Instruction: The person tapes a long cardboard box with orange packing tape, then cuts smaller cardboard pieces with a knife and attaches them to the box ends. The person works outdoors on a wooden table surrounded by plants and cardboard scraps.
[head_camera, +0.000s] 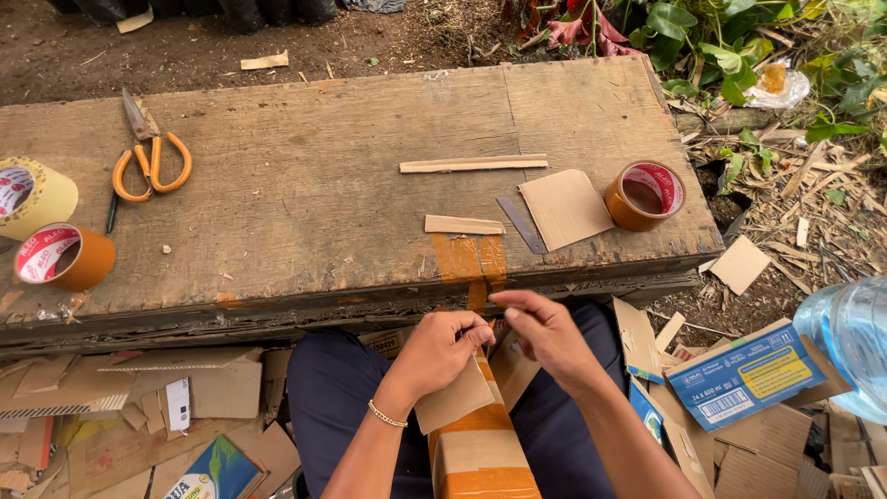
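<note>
Two hands meet over a cardboard piece (453, 397) held above the person's lap, at 6 o'clock from the wooden board (305, 185). What the fingertips pinch between them is too small to make out; a tape-wrapped cardboard bundle (482, 457) beneath runs off the bottom edge. The left hand (443, 346) grips the cardboard piece with curled fingers; the right hand (540, 333), at 3 o'clock from it, has thumb and forefinger pinched together, wrist bent inward. On the board lie a cardboard square (565, 208), a brown tape roll (645, 195) at 3 o'clock and orange-handled scissors (148, 159) at 10 o'clock. A blue carton (747, 374) sits on the ground at 4 o'clock.
</note>
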